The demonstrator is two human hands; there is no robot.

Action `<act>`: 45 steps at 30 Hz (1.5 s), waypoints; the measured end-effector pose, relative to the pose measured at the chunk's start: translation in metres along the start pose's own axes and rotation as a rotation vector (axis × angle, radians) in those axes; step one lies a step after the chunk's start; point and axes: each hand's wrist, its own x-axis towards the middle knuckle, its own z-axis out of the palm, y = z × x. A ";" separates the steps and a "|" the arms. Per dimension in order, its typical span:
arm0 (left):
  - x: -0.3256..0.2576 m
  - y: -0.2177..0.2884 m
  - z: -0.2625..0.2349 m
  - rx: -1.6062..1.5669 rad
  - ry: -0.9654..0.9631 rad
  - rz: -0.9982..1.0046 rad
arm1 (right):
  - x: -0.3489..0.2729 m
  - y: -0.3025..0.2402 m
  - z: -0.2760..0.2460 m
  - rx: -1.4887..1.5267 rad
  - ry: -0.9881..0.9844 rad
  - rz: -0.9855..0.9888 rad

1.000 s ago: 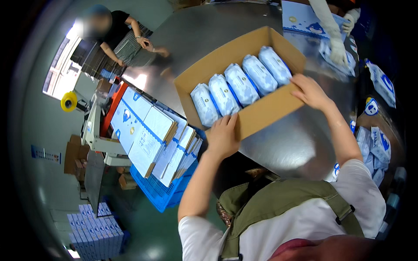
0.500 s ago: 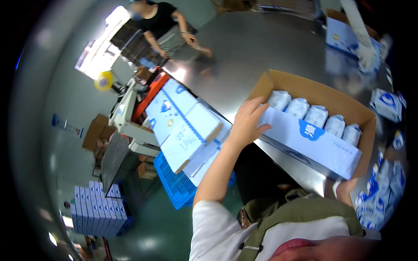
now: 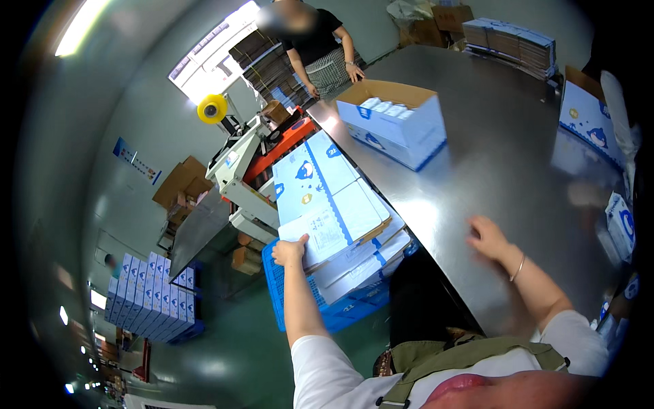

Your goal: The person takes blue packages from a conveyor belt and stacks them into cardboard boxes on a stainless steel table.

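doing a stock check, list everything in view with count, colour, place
table: 1, grey, centre and right
open carton: 1, white-blue, far left of table
packs: at least three, white, inside it
second carton: 1, white-blue, right side
loose packs: several, white-blue, right edge
far flat cartons: stack, pale, far end
near flat cartons: one pile, white-blue, over crate
crate: 1, blue, left of table
machine: 1, white-red, left of table
roll: 1, yellow, beside machine
stacked boxes: many, white-blue, lower left
brown boxes: several, brown, left background
person: 1, black top, beyond open carton
sleeve: 1, white, right edge
left hand: 1, bare, at near flat cartons
right hand: 1, bare, over table
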 end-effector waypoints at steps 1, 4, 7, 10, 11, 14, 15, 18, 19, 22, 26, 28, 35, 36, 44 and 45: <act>0.006 -0.013 -0.001 -0.073 0.097 0.007 | -0.018 -0.002 0.022 0.002 0.038 -0.028; 0.005 -0.010 -0.015 -0.653 0.327 0.130 | -0.086 -0.013 0.059 0.203 0.112 -0.015; -0.096 0.063 -0.066 -1.136 0.380 0.624 | -0.113 0.030 0.061 0.594 0.338 0.187; -0.224 0.086 -0.120 -1.047 0.506 1.401 | -0.093 0.019 0.012 0.809 0.625 0.074; -0.252 0.082 -0.126 -1.055 0.486 1.607 | -0.076 0.002 -0.008 1.078 0.778 0.096; -0.329 0.071 -0.115 -1.248 0.106 2.100 | -0.062 0.047 -0.051 1.635 0.887 0.071; -0.345 0.064 -0.099 -1.270 -0.116 2.133 | -0.067 0.051 -0.075 1.612 0.887 0.042; -0.365 0.019 -0.034 -0.871 -0.742 1.839 | -0.109 0.057 -0.167 1.157 0.797 -0.084; -0.359 0.016 -0.030 -0.874 -0.795 1.715 | -0.127 0.047 -0.209 0.880 0.753 -0.134; -0.301 0.033 -0.043 -0.833 -0.591 1.274 | -0.131 -0.013 -0.267 0.050 0.484 -0.341; -0.186 0.127 -0.084 -0.905 -0.173 1.106 | -0.113 -0.066 -0.231 -0.330 0.050 -0.404; -0.175 0.184 -0.114 -0.845 -0.539 1.259 | -0.123 -0.045 -0.220 -0.442 -0.128 -0.208; -0.241 0.238 -0.154 0.414 -1.249 2.044 | -0.135 -0.048 -0.223 -0.510 0.003 -0.346; -0.244 0.238 -0.151 0.479 -1.354 2.053 | -0.130 -0.053 -0.230 -0.635 0.179 -0.535; -0.235 0.240 -0.044 -0.179 -0.238 1.356 | -0.091 -0.103 -0.321 -0.321 -0.295 0.500; -0.226 0.225 -0.041 -0.163 -0.147 1.267 | -0.099 -0.106 -0.301 -0.256 -0.335 0.352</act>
